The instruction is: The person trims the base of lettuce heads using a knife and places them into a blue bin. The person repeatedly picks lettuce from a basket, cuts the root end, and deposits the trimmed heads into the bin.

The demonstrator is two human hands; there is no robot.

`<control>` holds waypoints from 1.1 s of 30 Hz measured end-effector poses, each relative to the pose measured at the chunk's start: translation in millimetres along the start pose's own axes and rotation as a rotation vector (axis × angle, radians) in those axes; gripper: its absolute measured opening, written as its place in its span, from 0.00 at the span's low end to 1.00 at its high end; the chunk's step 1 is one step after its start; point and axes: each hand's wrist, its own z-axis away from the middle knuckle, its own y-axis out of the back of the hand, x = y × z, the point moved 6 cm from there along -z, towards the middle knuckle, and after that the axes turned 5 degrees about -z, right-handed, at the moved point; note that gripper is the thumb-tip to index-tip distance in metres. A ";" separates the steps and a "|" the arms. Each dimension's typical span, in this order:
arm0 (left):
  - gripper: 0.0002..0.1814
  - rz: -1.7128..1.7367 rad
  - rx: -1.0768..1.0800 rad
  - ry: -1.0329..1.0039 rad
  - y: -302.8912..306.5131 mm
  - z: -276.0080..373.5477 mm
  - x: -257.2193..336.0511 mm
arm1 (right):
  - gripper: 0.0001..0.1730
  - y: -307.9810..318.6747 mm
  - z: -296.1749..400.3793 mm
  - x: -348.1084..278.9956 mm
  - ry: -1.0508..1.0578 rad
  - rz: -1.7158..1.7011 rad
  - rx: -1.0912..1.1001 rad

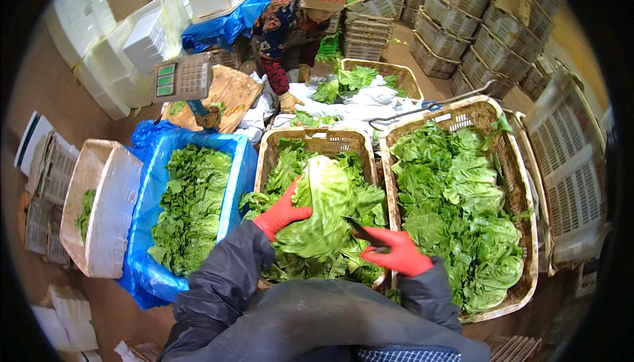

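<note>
My left hand, in a red glove, grips a head of leafy lettuce from its left side. The head is held over the middle plastic crate, where loose lettuce leaves lie. In my right hand, also red-gloved, is a dark-bladed knife; its blade points up and left against the right side of the head. Whether the edge is in the leaves cannot be seen. To the right, a larger crate holds several lettuce heads. On the left, a blue-lined box is filled with lettuce.
Across from me a person in a knit hat bends over white sacks. A digital scale stands behind the blue-lined box. A metal hook lies by the right crate. White foam boxes and stacked crates line the back.
</note>
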 end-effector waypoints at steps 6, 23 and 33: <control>0.54 -0.329 -0.519 0.097 17.5 54.1 4.1 | 0.30 3.4 -42.0 -52.9 0.216 0.243 -0.025; 0.16 0.733 0.506 0.096 224.6 182.6 -25.2 | 0.25 -58.8 -150.1 133.0 -0.556 -0.194 0.151; 0.17 0.178 1.186 -0.608 608.7 77.9 -48.6 | 0.28 -81.0 -107.8 135.5 -0.803 -0.169 0.301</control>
